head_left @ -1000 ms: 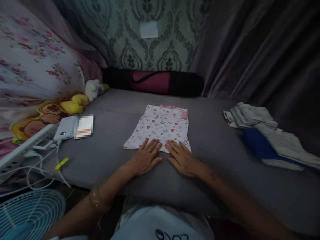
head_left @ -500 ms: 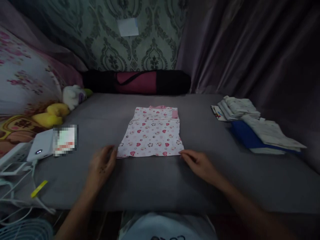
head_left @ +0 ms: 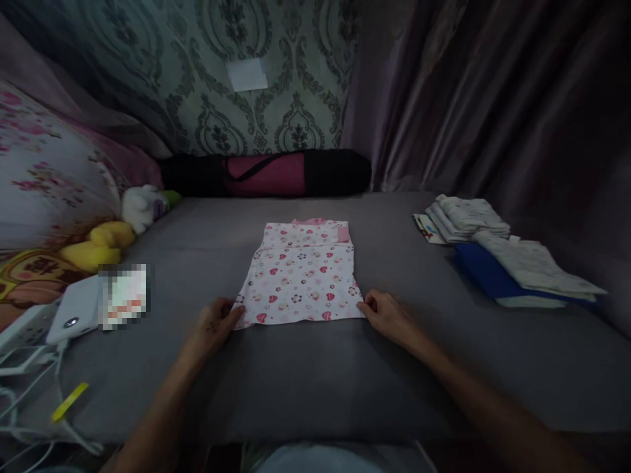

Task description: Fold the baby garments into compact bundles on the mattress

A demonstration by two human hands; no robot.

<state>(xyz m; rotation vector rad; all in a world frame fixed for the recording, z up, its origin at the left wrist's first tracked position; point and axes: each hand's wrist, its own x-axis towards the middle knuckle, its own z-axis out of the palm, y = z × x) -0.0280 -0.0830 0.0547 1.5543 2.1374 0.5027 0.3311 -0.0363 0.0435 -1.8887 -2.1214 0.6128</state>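
Note:
A small white garment with pink hearts and flowers (head_left: 302, 276) lies flat in the middle of a grey bed (head_left: 315, 387), its pink collar at the far end. My left hand (head_left: 213, 326) pinches the garment's near left corner. My right hand (head_left: 387, 316) pinches the near right corner, fingers curled on the hem. Both forearms reach in from the near edge.
A stack of folded clothes (head_left: 473, 217) and a blue and white pile (head_left: 522, 272) sit at the right. A black and pink roll bag (head_left: 266, 174) lies along the wall. Soft toys (head_left: 123, 220), a white device (head_left: 73, 309) and cables lie at the left.
My hands lay flat on the garment's near hem, then slid apart to its two corners. Now each hand is closed on a corner. The view has shifted slightly.

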